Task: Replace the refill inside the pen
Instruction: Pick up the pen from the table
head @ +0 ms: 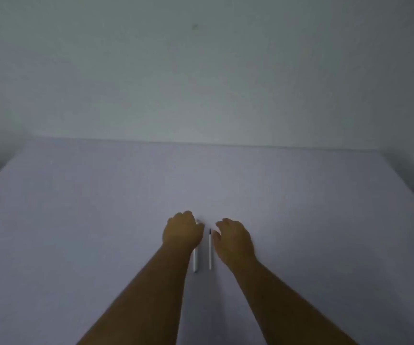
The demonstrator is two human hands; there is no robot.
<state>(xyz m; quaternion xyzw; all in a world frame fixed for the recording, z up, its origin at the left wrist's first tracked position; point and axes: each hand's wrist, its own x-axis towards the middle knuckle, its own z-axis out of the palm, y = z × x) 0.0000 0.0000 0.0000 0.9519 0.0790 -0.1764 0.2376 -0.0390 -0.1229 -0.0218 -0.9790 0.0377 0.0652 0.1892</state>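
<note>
Pen (195, 260) and refill (210, 250) lie side by side on the desk (76, 207), between the hands. Left hand (182, 231) covers the pen's far end; whether its grip has closed, I cannot tell. Right hand (233, 239) hovers released beside the refill. Judging by this, swapping hasn't begun.

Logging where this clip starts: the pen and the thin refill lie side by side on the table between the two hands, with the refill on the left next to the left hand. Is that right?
Not quite. The head view shows the thin refill on the right, next to the right hand; the thicker pen lies on the left, partly under the left hand. Both do lie side by side on the table.
</note>
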